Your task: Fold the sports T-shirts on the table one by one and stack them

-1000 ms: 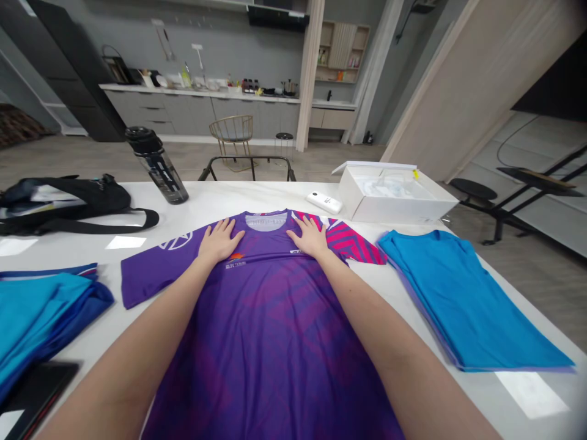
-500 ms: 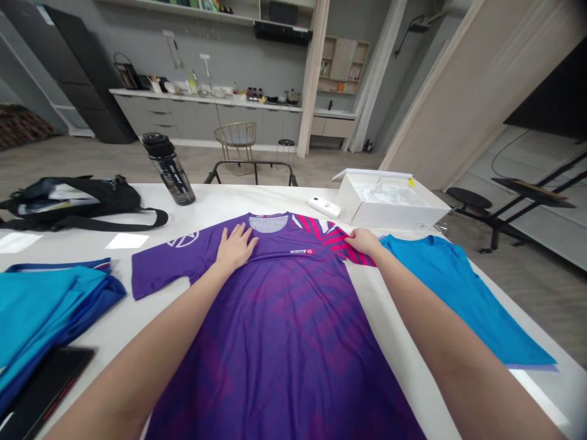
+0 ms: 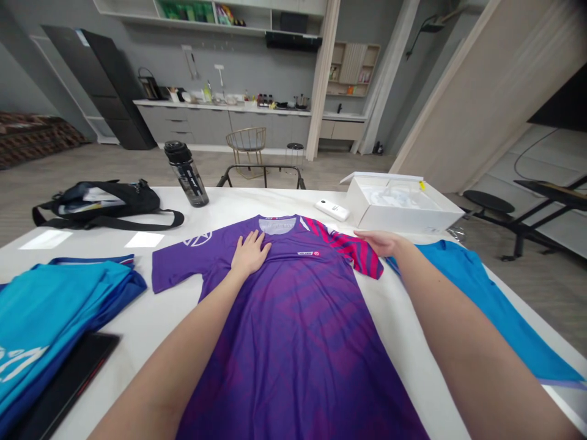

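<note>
A purple short-sleeved sports shirt [image 3: 293,318] lies spread on the white table, its collar away from me. Its right sleeve has pink and dark stripes; the left sleeve is plain purple with a white round emblem. My left hand [image 3: 250,253] rests flat on the shirt beside the collar, fingers spread. At the upper edge of the striped sleeve is my right hand [image 3: 385,242], turned sideways with its fingers stretched out. It is open and seems to touch the sleeve. A blue shirt [image 3: 477,293] lies beyond my right forearm, which partly hides it.
Folded blue garments [image 3: 68,293] lie at left, with a flat black object [image 3: 87,366] beside them. Farther back are a black bag [image 3: 105,205], a dark bottle [image 3: 187,174], a white handheld device [image 3: 332,209] and an open white box [image 3: 403,205].
My right hand has loosened from the striped sleeve and its fingers have straightened; the sleeve end now lies flatter. My left hand stays on the shirt. The camera view has shifted to the left.
</note>
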Demonstrator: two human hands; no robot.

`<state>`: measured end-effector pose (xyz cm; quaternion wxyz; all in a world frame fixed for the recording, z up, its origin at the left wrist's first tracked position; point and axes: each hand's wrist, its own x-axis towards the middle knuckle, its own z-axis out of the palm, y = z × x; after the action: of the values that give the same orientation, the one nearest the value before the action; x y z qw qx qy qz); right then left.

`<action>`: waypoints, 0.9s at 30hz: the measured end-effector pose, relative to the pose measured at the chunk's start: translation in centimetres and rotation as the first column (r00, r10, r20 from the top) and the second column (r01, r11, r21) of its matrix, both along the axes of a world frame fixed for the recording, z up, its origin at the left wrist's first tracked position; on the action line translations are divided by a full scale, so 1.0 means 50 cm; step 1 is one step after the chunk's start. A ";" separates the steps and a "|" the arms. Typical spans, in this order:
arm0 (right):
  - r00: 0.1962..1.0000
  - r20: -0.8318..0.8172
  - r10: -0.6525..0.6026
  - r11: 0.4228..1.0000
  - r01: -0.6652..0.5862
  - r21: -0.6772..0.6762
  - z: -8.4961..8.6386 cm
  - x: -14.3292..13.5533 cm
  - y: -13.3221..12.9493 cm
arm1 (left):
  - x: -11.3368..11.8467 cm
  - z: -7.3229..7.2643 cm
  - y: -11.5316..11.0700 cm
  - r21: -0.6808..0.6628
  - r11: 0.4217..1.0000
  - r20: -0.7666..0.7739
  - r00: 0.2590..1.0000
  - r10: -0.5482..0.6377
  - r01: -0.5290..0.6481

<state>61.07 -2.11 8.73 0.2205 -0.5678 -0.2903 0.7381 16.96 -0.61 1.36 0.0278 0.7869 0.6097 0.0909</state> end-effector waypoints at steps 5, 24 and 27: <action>0.990 0.114 -0.081 0.995 0.088 -0.056 0.006 0.003 0.000 | -0.002 -0.007 0.005 -0.002 1.000 0.003 1.000 -0.003 0.003; 0.906 0.304 -0.295 0.841 0.095 0.533 0.066 0.044 -0.011 | -0.002 -0.004 0.002 -0.003 1.000 0.011 1.000 -0.002 0.002; 0.941 0.165 -0.294 0.865 0.189 0.464 0.075 0.052 -0.022 | -0.002 -0.002 0.001 -0.006 1.000 0.017 1.000 -0.004 0.004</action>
<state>63.66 -3.20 12.50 0.3996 -0.6165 -0.3996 0.5483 16.87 -0.55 1.29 0.0355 0.7874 0.6080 0.0958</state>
